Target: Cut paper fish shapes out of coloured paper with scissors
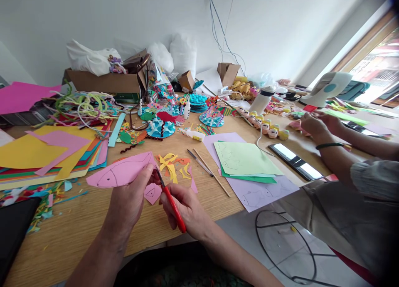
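Note:
My left hand (129, 201) pinches a piece of pink paper (123, 170) with a fish drawn on it, its head pointing left. In my right hand (187, 208) are red-handled scissors (173, 209), their blades at the right end of the pink paper, near my left fingertips. Just beyond the scissors lie yellow and orange paper scraps (173, 166). A smaller pink piece (152, 193) with a drawn fish rests on the table below my left fingers.
Stacked coloured paper (18, 154) lies at left, beside shredded scraps (46, 208). Blue decorated discs (160, 128), a glue bottle (195, 134), a pen (199, 162) and green sheets (246, 158) are further out. At right, a co-worker's hands (318, 122) work near a phone (296, 161).

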### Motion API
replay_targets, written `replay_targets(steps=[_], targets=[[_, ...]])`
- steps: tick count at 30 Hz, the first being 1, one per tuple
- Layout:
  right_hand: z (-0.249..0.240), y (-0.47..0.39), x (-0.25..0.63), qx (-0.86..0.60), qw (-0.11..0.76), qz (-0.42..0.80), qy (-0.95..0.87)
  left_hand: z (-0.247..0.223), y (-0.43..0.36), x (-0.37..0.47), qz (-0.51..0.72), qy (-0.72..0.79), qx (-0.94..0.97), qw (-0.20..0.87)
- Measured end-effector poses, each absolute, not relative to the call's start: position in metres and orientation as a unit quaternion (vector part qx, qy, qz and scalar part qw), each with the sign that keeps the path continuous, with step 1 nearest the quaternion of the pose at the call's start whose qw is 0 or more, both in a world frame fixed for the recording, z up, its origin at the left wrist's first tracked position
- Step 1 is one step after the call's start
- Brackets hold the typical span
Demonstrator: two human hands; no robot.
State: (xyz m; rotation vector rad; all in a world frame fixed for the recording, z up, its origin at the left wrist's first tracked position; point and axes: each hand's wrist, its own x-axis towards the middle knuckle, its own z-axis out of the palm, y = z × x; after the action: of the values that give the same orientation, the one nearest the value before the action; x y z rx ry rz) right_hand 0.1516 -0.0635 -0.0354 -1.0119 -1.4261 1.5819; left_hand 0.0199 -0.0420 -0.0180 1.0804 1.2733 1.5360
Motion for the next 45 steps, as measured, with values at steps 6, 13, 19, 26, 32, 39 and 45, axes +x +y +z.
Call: replay_targets(steps=[6, 13, 19, 26, 32, 39, 45], targets=[[-0.039, -0.063, 0.153, -0.393, 0.381, 0.621, -0.562, -0.021, -0.042, 0.018, 0.619, 0.503, 0.424, 0.429], [-0.039, -0.064, 0.153, -0.399, 0.379, 0.625, -0.554, -0.024, -0.041, 0.019, 0.625, 0.501, 0.421, 0.427], [-0.041, -0.064, 0.154, -0.391, 0.379, 0.63, -0.554, -0.026, -0.04, 0.018, 0.627, 0.496, 0.422, 0.427], [-0.045, -0.063, 0.156, -0.391, 0.373, 0.627, -0.561, -0.02, -0.042, 0.022, 0.641, 0.471, 0.379, 0.472], [-0.046, -0.064, 0.158, -0.388, 0.373, 0.626, -0.564, -0.018, -0.043, 0.021, 0.623, 0.469, 0.388, 0.492], [-0.044, -0.066, 0.159, -0.396, 0.37, 0.628, -0.559, -0.017, -0.043, 0.019, 0.607, 0.47, 0.407, 0.494], [-0.041, -0.067, 0.161, -0.407, 0.365, 0.617, -0.566, -0.014, -0.044, 0.018, 0.59, 0.484, 0.397, 0.51]])
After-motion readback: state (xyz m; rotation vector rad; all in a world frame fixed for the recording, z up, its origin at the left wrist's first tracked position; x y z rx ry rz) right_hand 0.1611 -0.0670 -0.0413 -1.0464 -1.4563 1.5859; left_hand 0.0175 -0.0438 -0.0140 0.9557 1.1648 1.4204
